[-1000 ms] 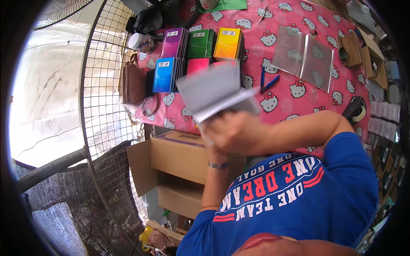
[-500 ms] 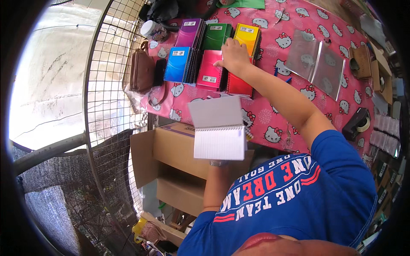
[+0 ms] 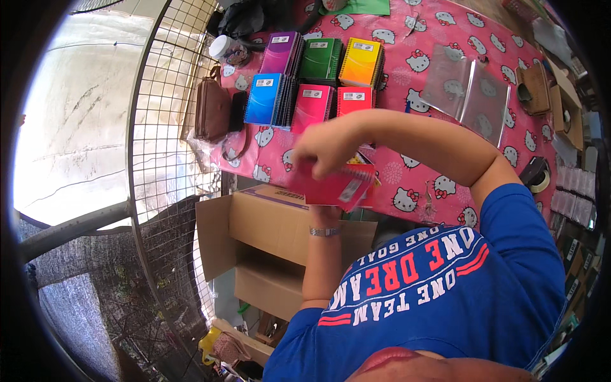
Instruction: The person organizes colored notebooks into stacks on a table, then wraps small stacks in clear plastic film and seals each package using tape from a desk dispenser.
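Observation:
My right hand grips a pink spiral notebook, partly blurred, over the table's front edge. Beneath it is my left hand, with a metal watch on the wrist; it supports the notebooks from below, its fingers mostly hidden. A yellow edge and a red cover show beside the pink one. Beyond my hands stand two rows of spiral notebook stacks: purple, green and yellow at the back; blue, pink and red in front, the red partly behind my right arm.
A pink patterned cloth covers the table. Left of the stacks are a brown bag and a lidded jar; a wire grid borders that side. Clear plastic covers and a tape dispenser lie right. Below is an open carton.
My right hand has come back from the pink stack with a pink notebook to my left hand. The open lined notebook there no longer shows its pages.

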Available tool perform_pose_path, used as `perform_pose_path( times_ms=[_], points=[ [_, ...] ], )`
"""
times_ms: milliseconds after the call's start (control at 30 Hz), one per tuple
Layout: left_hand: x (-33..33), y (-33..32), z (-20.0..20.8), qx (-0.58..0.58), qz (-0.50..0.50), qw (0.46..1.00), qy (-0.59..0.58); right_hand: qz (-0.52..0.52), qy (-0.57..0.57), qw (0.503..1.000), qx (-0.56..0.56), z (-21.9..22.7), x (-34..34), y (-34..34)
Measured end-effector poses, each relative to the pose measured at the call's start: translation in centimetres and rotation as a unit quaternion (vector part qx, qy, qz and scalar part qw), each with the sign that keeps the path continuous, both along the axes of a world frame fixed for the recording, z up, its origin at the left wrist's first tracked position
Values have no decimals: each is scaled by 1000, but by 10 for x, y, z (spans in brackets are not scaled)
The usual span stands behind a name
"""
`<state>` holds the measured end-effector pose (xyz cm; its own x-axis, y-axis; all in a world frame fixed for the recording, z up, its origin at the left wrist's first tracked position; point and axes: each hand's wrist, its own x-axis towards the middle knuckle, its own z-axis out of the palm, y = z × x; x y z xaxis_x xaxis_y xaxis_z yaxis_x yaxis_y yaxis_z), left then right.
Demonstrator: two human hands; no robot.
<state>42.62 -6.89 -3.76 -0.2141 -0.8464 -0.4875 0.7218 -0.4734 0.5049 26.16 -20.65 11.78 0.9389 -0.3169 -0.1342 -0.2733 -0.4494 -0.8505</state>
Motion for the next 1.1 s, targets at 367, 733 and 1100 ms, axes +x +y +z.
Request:
perform_pose_path(
  times_ms=[367, 733, 1100],
  points=[
    [-24, 8, 42, -26, 29, 998, 50, 79, -187, 856, -476, -38, 15, 106],
    [7, -41, 70, -130, -42, 985, -104, -211, -32, 924, -319, -32, 16, 59],
    [27, -5, 36, -28, 91, 995, 7, -87, -16, 964, -250, -27, 54, 23]
  ],
)
